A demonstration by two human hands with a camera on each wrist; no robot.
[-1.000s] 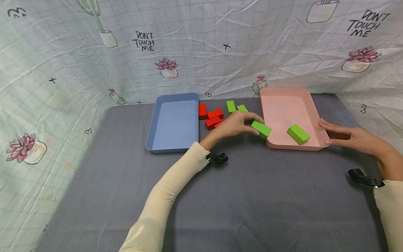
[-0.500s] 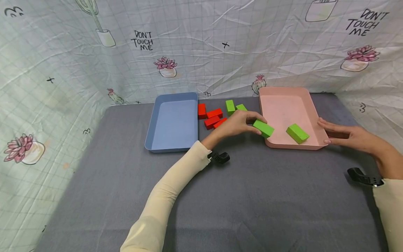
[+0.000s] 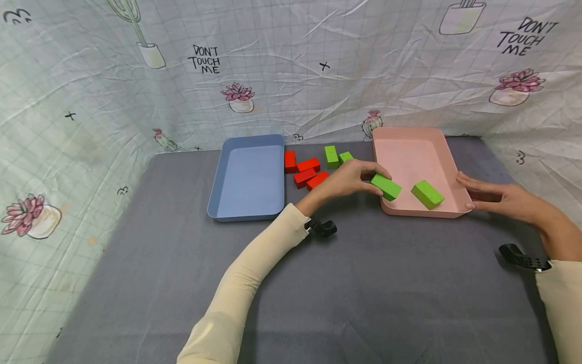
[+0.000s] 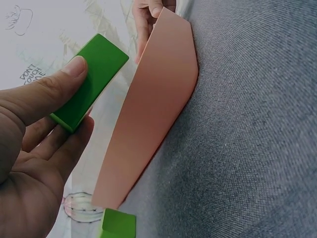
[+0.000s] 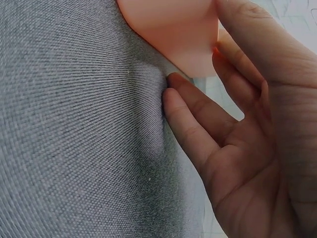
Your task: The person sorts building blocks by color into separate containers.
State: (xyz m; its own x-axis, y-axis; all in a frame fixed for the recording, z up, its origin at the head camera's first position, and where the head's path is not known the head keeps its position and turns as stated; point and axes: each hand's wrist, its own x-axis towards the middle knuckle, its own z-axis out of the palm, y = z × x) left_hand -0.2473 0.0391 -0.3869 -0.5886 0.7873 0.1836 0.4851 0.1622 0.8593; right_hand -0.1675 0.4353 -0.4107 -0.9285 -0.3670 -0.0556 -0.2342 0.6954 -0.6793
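Note:
My left hand (image 3: pixel 350 179) pinches a green block (image 3: pixel 386 187) between thumb and fingers, over the left wall of the pink tray (image 3: pixel 409 151). In the left wrist view this held block (image 4: pixel 91 82) is tilted and raised above the tray's rim. Another green block (image 3: pixel 427 194) lies inside the pink tray. My right hand (image 3: pixel 509 199) touches the tray's right wall near the front corner, its fingers extended. Seen from the right wrist, two fingertips (image 5: pixel 171 94) of that hand rest on the grey cloth.
A blue tray (image 3: pixel 250 177) stands to the left. Between the trays lie several red blocks (image 3: pixel 309 165), with two green blocks (image 3: pixel 331 156) beside them, one partly behind my left hand. A patterned curtain (image 3: pixel 291 65) rises behind the grey-covered table (image 3: pixel 364 293).
My left hand has moved slightly to the right with the green block, bringing it from the pink tray's left edge to over its inside. The right hand stays at the tray's side.

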